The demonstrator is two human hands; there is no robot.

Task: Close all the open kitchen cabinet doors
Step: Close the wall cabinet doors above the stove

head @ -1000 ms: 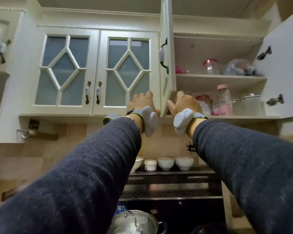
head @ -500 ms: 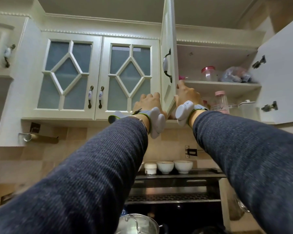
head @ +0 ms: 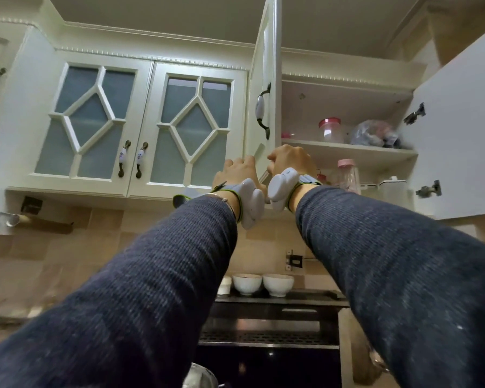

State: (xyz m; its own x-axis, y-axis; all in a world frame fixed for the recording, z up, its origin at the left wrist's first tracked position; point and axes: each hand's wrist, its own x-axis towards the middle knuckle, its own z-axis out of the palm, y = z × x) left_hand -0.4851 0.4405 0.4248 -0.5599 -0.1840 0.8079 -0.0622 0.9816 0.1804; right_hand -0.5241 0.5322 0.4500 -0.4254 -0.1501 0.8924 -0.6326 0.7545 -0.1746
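Both arms reach up toward centre frame, in dark blue sleeves with grey wrist devices.

Open cabinet door (head: 265, 88): seen nearly edge-on, running from the top of the frame down to just above the hands, cream, with a dark handle (head: 262, 110) on its left face.

Left hand (head: 240, 170): at the door's lower corner, on its left face, fingers curled against the panel. Fingertips hidden behind the hand; cannot tell whether the grip closes on the edge or only presses.

Right hand (head: 290, 161): just right of the same lower edge, on the inner side, fingers bent around toward the door. How firmly the grip holds, cannot tell.

Second open door (head: 459, 130): far right of frame, swung wide, two hinges showing, well apart from both hands.

Glass-paned doors (head: 140, 124), centre left: shut.

Open shelf (head: 347, 148): jars, a bag.
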